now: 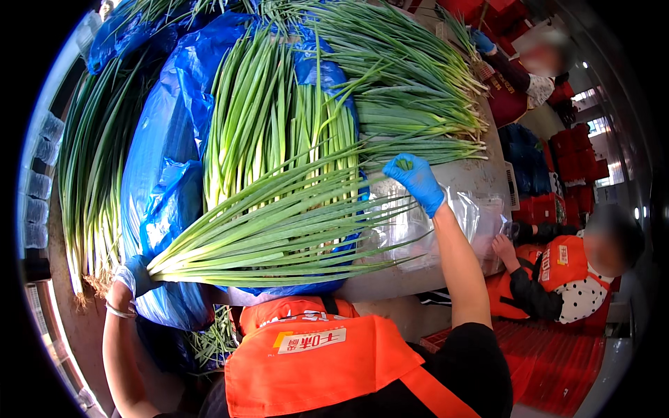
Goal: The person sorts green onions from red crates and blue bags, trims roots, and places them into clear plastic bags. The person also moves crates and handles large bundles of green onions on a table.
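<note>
My left hand (137,277), in a blue glove, grips the pale base of a fanned bunch of green onions (261,235). Its long leaves spread to the right above the table. At the right, my right hand (418,180), also blue-gloved, is closed with a small bit of green leaf (404,164) showing between its fingers. Behind the held bunch, more green onions (245,120) lie on blue plastic. To their left is a bulging blue plastic bag (162,141); what it holds is hidden.
Green onions (407,83) are heaped at the back right, others (99,172) at the far left. Clear plastic bags (465,214) lie right of the bunch. Two co-workers, one in an orange apron (564,261), are at the right, near red crates (543,360). Leaf scraps (214,337) sit below the table edge.
</note>
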